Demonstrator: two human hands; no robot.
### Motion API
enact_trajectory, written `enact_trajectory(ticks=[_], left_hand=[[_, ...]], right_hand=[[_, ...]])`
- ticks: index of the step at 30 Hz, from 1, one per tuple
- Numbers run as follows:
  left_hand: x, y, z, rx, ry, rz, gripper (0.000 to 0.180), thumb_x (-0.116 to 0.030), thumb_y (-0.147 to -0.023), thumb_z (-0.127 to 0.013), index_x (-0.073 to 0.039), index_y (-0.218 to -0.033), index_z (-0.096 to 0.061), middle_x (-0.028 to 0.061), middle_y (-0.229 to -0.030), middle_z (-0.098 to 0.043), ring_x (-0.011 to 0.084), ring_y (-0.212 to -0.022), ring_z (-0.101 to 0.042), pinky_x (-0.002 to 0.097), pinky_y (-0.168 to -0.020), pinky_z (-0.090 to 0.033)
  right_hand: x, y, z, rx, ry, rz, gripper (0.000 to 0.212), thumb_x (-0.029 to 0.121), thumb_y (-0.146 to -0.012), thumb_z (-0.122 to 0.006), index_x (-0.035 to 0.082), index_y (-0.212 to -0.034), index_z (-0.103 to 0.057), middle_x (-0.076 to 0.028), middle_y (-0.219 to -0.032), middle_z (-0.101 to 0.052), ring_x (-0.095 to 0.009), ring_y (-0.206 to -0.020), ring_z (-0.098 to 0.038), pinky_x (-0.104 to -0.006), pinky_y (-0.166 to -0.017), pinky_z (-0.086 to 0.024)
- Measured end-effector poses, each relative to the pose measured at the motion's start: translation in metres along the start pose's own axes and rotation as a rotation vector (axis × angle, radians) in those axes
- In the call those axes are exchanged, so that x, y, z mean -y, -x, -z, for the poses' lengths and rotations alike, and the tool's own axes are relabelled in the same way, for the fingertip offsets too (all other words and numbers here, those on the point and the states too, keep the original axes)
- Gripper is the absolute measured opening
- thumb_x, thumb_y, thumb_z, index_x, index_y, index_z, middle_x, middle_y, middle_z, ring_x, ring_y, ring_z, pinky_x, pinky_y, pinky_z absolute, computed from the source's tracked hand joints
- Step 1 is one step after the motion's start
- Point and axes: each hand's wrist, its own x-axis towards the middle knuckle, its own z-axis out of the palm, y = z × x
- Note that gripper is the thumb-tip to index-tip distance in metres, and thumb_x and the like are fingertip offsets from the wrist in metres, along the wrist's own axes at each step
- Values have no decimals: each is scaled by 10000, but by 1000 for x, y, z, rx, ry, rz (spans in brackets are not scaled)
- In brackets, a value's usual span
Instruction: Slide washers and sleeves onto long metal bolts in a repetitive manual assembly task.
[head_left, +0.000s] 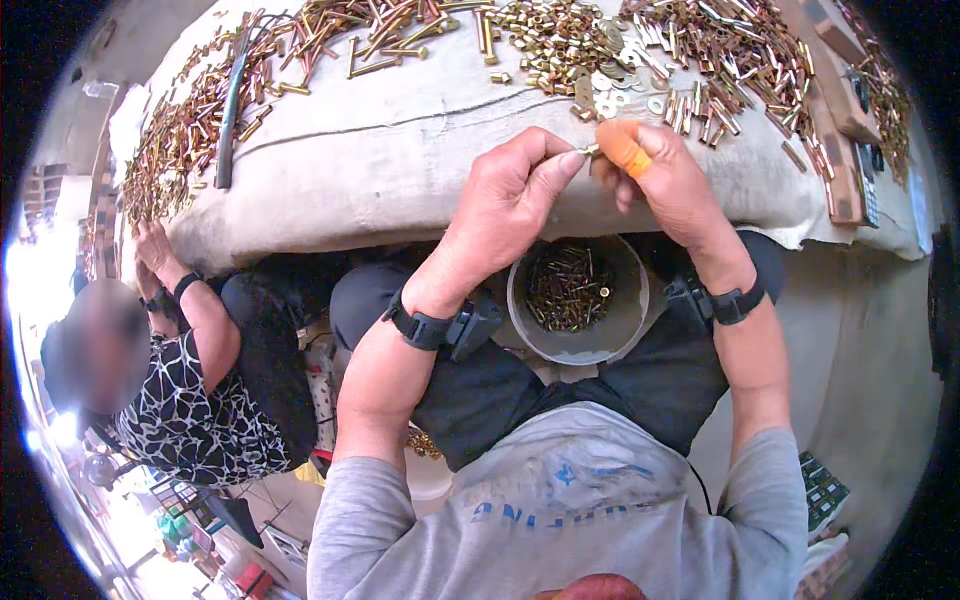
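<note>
Just past the near edge of the cloth-covered table, my two hands meet over a small brass-coloured metal fastener (592, 151). My left hand (508, 195) pinches one end between thumb and forefinger. At the other end, my right hand (672, 185) has its fingers closed; an orange finger cover (622, 148) wraps one of its digits. The fastener's exact shape is mostly hidden by the fingertips. Below my hands, between my knees, stands a round bucket (580, 356) holding many small dark and brassy metal pieces (565, 285).
Across the cloth (370, 170) lie heaps of long bolts (385, 45), brassy nuts (555, 50), flat washers (612, 95) and metal sleeves (745, 60). A dark bar (232, 115) rests by the left heap. Wooden blocks (843, 185) stand right. A co-worker (205, 400) sits left, hands at the table.
</note>
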Motion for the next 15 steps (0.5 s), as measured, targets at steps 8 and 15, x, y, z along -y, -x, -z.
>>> enact_trajectory(ticks=[8, 15], left_hand=[[-5, -5, 19, 91, 357, 499, 207, -231, -944, -583, -38, -888, -638, -45, -710, -562, 36, -607, -457, 216, -531, -388], [4, -3, 3, 68, 59, 144, 205, -219, -940, -569, -32, -894, -640, 19, -711, -576, 99, -667, -518, 278, -599, -449]], right_hand=[[-5, 0, -19, -120, 41, 200, 201, 246, -933, -599, 52, -939, -651, 15, -665, -561, -55, -549, -507, -229, -513, -432], [2, -3, -9, -95, 124, -20, 143, 161, -902, -617, 22, -932, -636, -33, -696, -603, -87, -650, -545, -262, -566, -445]])
